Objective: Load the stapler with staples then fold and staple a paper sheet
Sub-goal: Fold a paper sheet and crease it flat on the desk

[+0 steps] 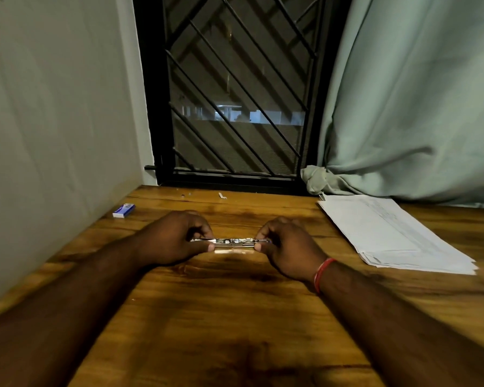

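A wooden table (235, 317) fills the lower part of the view, seen from above by the person working at it. Far to the left of the fingers, close to a pale wall (53, 107), a small blue and white staple box (124, 210) lies flat on the wood, well apart from both hands.

The left hand (173, 238) rests on the table with its fingers curled and its thumb pressed against the near side of a stapler (229, 243). It pinches the left end of that stapler. The stapler is a slim, shiny metal one, lying opened out flat in a long horizontal line between the two hands, just above or on the table surface; which one cannot be told.

The right hand (285, 247) mirrors the left, fingers curled and thumb pressed in, pinching the right end of the stapler. A red thread band (322, 275) circles the right wrist.

To the right of the right-hand fingers, near but not touching them, a loose stack of white paper sheets (394, 233) lies at an angle on the table. Beyond the fingers, at the table's far edge, stands a dark window with a diagonal metal grille (235, 93), and a pale green curtain (417, 93) hangs to its right, its hem bunched on the table behind the papers.
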The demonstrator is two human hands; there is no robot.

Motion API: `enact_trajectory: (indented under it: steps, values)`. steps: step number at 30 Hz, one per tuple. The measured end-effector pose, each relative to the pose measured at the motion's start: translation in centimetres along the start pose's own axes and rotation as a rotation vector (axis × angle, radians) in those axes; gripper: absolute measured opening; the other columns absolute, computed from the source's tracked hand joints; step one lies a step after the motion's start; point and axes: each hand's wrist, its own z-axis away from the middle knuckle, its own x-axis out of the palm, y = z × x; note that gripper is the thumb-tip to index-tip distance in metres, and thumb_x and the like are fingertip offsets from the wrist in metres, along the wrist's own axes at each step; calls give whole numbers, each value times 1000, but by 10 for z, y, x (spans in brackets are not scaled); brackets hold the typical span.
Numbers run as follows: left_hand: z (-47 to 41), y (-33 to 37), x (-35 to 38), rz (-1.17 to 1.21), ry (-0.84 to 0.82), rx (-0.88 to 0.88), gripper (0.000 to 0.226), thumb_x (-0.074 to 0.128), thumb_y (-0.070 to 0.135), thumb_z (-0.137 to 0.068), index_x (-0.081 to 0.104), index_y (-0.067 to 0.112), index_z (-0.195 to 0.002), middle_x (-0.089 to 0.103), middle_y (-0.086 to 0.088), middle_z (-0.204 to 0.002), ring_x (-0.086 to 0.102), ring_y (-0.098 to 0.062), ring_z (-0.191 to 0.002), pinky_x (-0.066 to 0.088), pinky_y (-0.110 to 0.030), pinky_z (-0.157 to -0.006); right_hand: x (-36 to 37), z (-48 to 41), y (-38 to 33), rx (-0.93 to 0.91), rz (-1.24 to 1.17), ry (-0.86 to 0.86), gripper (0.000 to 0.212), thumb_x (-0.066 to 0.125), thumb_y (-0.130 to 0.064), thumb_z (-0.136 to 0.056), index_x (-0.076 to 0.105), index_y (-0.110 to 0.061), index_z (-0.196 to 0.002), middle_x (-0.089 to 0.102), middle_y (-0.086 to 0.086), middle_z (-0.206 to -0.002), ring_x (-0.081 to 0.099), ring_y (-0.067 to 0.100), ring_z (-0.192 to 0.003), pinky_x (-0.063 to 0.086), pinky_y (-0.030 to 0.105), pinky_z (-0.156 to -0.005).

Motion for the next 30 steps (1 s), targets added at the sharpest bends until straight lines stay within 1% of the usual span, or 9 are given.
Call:
enact_trajectory:
  steps: [2,6,11,14,18,22,24,27,30]
  values:
    - [1,5,0,9,28,1,16,80,50,-93,75,40,-104,74,18,-99,67,-1,-90,61,-37,-77,0,0,0,-38,-55,39,7,78,-31,-100,72,-29,-103,68,-12,-104,57,13,-104,42,30,-85]
    - [2,19,4,31,80,30,15,77,51,-95,73,40,-105,75,18,-95,69,-1,-85,61,-35,-71,-7,2,1,21,-401,89,15,81,-22,-99,69,-29,-105,73,-8,-92,63,5,-79,51,25,-72]
    - [0,37,17,44,16,29,12,78,50,-95,77,42,-104,75,23,-99,69,2,-91,63,-34,-79,-13,8,-12,102,-836,80,21,89,-12,-92,78,-20,-108,71,-4,-76,61,11,-67,59,38,-67]
    - [-1,48,22,93,73,56,17,80,47,-94,76,42,-110,75,23,-102,68,5,-92,60,-24,-77,-11,11,-17,73,-757,75,18,86,-18,-95,83,-26,-110,79,2,-93,72,15,-83,67,49,-87]
    - [0,64,27,250,160,61,31,85,32,-92,74,32,-121,77,14,-87,72,4,-75,51,-11,-63,-6,12,-25,-49,-638,82,13,75,-22,-105,81,-29,-115,83,-6,-104,77,11,-98,60,30,-85]
    - [2,71,28,400,130,41,63,91,23,-86,56,34,-137,82,1,-88,80,-8,-76,65,-25,-72,-5,15,-30,-45,-638,7,22,59,-33,-113,77,-31,-127,82,-8,-114,76,9,-109,60,36,-96]
    - [1,69,29,393,139,54,79,96,27,-80,51,37,-144,80,0,-88,78,-14,-75,66,-35,-72,-6,16,-34,-59,-615,-39,28,53,-38,-115,74,-28,-129,80,-6,-114,74,7,-107,57,33,-95]
    - [-1,63,28,178,208,149,83,92,34,-81,50,44,-152,68,18,-113,69,-6,-95,62,-29,-78,-7,20,-41,-70,-652,-215,32,57,-48,-111,67,-27,-131,77,-7,-114,72,6,-102,58,31,-88]
    - [1,61,23,67,199,220,88,90,32,-79,48,47,-155,50,22,-134,56,2,-114,57,-17,-88,-4,23,-42,-151,-369,-238,34,66,-57,-103,59,-40,-132,73,-12,-117,72,8,-103,62,43,-90]
